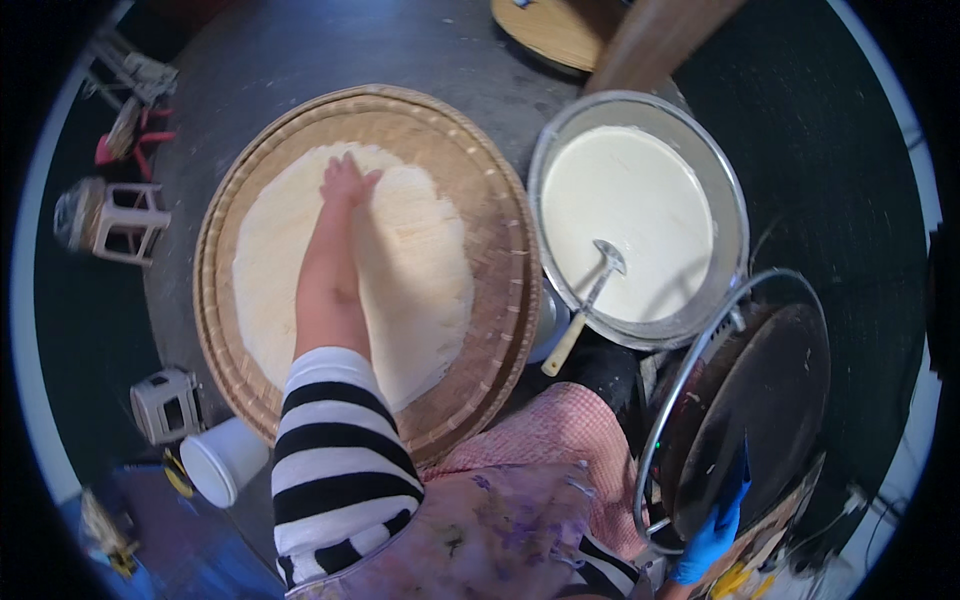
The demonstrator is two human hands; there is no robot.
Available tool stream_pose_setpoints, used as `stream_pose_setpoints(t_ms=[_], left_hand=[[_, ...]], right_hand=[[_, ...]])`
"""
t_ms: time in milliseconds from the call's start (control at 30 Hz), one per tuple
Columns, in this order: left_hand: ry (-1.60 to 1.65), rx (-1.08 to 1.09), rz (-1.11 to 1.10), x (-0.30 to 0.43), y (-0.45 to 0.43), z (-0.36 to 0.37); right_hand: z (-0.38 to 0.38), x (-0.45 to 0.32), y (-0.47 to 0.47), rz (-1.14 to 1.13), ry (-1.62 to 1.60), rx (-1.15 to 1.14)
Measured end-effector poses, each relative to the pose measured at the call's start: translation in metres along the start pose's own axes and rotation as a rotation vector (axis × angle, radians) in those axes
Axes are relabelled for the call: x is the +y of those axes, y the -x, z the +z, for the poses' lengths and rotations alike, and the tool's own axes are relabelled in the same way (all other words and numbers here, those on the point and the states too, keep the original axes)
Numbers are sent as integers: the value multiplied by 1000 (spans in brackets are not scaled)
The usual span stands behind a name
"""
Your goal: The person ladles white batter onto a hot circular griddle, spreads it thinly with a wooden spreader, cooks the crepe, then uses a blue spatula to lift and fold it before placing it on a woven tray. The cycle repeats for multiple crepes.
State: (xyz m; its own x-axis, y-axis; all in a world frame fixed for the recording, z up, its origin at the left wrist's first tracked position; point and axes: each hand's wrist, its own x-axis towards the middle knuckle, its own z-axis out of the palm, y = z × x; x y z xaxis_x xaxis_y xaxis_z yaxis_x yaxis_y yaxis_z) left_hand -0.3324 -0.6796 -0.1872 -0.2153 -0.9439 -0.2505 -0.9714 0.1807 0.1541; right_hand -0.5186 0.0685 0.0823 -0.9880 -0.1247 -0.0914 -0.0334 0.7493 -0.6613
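Observation:
My bare left hand (348,180) lies over the far part of a round stack of thin pale flatbread sheets (420,247), fingers spread and holding nothing. The stack rests in a woven bamboo tray (491,330). In a blue glove, my right hand (712,536) is at the near edge of a round dark griddle (765,405). Its fingers are closed on a thin dark blade (745,469), whose exact kind I cannot tell. A large metal bowl (731,195) of white batter (630,202) stands between tray and griddle. One ladle (592,296) leans on the bowl's near rim.
A metal hoop (675,405) stands around the griddle. A brown post (652,45) rises beyond the bowl, beside a round board (551,34). Plastic stools (131,217) and a white bucket (225,461) are at the left. A cable (825,525) lies on the right.

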Motion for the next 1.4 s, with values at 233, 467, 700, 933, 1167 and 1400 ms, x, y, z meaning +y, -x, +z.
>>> stream_pose_setpoints(t_ms=[233,467,700,933,1167,1400], left_hand=[[-77,-48,134,-31,-40,44],[381,186,494,51,48,52],[817,-610,592,182,291,67],[-127,-307,633,234,340,69],[304,-748,328,246,313,96],[386,-756,216,272,321,90]], right_hand=[[14,-24,3,-102,132,37],[20,-15,-35,-333,370,-123],[9,6,-219,-448,381,79],[-76,78,-352,100,511,231],[-222,240,-198,459,522,420],[-259,388,64,712,-319,1022]])
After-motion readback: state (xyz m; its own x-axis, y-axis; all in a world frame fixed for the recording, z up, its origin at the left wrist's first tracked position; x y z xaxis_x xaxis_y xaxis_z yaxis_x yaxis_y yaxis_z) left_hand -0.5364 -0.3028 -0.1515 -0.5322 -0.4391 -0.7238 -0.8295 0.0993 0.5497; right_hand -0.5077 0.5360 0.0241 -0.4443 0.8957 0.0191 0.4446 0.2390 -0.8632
